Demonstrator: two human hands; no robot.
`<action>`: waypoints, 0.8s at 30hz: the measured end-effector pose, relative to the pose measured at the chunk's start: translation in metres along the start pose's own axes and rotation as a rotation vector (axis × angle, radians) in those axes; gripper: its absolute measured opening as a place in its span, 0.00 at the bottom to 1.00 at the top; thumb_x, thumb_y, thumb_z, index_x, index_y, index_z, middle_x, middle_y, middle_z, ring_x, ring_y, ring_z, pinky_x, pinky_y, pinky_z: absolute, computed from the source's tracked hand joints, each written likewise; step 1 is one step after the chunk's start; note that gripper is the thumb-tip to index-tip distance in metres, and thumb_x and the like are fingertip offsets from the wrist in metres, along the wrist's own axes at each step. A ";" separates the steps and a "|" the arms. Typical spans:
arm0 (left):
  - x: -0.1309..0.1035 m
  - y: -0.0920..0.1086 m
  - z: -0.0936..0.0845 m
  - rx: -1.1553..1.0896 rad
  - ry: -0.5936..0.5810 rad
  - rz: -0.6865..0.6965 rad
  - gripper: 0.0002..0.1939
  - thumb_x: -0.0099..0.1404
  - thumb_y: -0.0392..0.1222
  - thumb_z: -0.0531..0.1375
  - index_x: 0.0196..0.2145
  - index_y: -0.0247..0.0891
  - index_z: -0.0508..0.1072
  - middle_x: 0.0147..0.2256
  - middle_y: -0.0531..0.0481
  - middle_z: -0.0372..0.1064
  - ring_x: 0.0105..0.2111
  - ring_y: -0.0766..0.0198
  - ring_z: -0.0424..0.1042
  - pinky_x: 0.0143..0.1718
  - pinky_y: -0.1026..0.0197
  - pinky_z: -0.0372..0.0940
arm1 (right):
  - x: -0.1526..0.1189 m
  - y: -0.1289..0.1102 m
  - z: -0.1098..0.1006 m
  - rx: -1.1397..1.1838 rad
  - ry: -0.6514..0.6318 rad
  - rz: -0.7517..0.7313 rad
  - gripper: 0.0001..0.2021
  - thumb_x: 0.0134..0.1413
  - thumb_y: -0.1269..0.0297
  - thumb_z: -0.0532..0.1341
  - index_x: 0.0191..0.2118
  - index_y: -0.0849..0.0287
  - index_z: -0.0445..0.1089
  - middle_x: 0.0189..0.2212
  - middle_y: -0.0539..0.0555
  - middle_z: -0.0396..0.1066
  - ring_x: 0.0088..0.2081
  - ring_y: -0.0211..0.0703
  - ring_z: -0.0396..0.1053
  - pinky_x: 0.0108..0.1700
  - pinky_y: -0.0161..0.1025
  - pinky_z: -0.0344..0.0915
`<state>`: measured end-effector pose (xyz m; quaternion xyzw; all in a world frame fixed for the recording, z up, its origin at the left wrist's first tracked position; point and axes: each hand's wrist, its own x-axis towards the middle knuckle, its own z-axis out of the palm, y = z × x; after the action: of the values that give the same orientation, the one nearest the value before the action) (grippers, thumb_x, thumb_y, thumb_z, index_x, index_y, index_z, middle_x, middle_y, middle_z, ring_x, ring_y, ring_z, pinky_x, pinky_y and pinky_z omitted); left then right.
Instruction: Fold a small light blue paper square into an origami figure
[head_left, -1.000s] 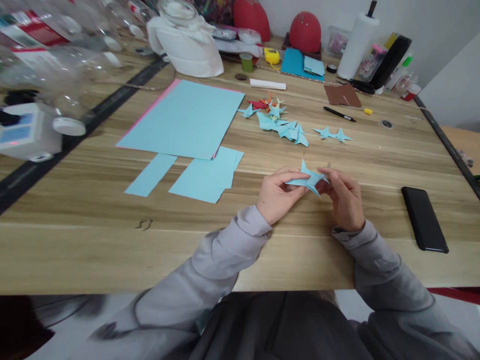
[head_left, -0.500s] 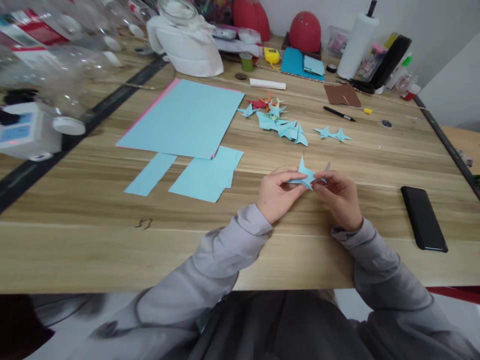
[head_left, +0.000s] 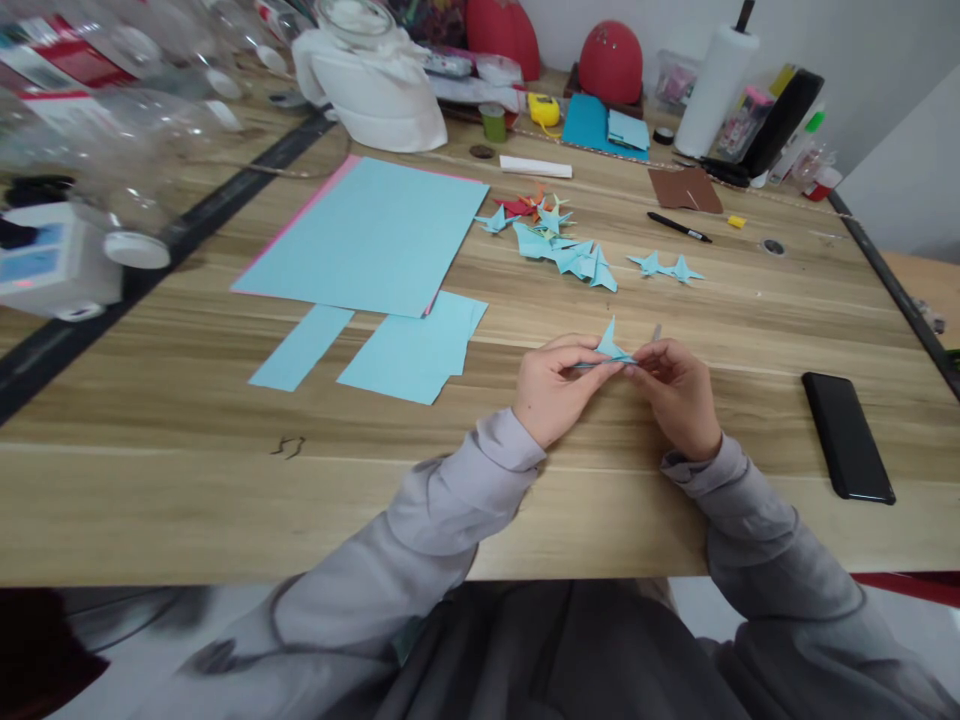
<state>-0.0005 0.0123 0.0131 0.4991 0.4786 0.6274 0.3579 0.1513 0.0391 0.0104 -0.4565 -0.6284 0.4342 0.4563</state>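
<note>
A light-blue folded paper figure (head_left: 613,345) is pinched between my two hands, above the near part of the table. One pointed tip of it stands up; the rest looks thin and nearly edge-on. My left hand (head_left: 559,385) grips its left side between thumb and fingers. On its right side, my right hand (head_left: 679,395) closes thumb and fingertips on the paper. Beyond the hands lie a heap of blue folded paper pieces (head_left: 574,258), two small blue paper cranes (head_left: 666,267) and a red folded piece (head_left: 517,208).
Large blue sheets (head_left: 367,235) lie to the left, with cut blue pieces (head_left: 409,350) and a strip (head_left: 300,350) in front. A black phone (head_left: 847,437) rests at right. Farther back are a pen (head_left: 679,227), brown paper (head_left: 684,190) and a yellow tape measure (head_left: 544,108). Plastic bottles (head_left: 135,215) crowd the left.
The folded paper has tilted in my fingers: its lower point, which showed before, is now out of sight. Both hands stay almost in place.
</note>
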 end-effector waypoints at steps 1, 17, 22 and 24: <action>0.000 0.000 0.000 0.001 0.004 -0.006 0.02 0.49 0.39 0.69 0.24 0.40 0.80 0.32 0.46 0.77 0.35 0.61 0.75 0.39 0.57 0.71 | 0.000 0.000 0.000 -0.015 0.002 -0.003 0.11 0.44 0.58 0.68 0.29 0.57 0.69 0.26 0.50 0.72 0.28 0.38 0.68 0.31 0.37 0.65; 0.006 0.003 -0.006 -0.011 0.024 -0.117 0.08 0.45 0.42 0.71 0.21 0.38 0.77 0.29 0.47 0.77 0.30 0.61 0.74 0.33 0.59 0.70 | 0.001 -0.001 -0.003 -0.104 -0.165 -0.132 0.17 0.53 0.49 0.62 0.24 0.57 0.68 0.30 0.53 0.71 0.35 0.42 0.67 0.39 0.41 0.64; 0.006 0.005 -0.008 -0.043 -0.063 -0.237 0.11 0.47 0.45 0.70 0.22 0.36 0.76 0.25 0.48 0.75 0.23 0.64 0.73 0.29 0.59 0.69 | 0.001 -0.006 -0.005 0.044 -0.104 0.006 0.19 0.54 0.46 0.59 0.24 0.57 0.70 0.26 0.51 0.70 0.31 0.40 0.67 0.37 0.40 0.63; 0.005 0.005 -0.008 -0.022 -0.080 -0.246 0.11 0.47 0.44 0.70 0.23 0.36 0.75 0.23 0.49 0.74 0.22 0.65 0.72 0.26 0.61 0.68 | 0.001 -0.007 -0.005 0.120 -0.138 0.098 0.18 0.51 0.47 0.62 0.25 0.57 0.71 0.24 0.50 0.70 0.28 0.39 0.65 0.32 0.38 0.62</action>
<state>-0.0097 0.0136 0.0188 0.4573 0.5146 0.5636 0.4564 0.1551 0.0399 0.0181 -0.4277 -0.6081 0.5231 0.4168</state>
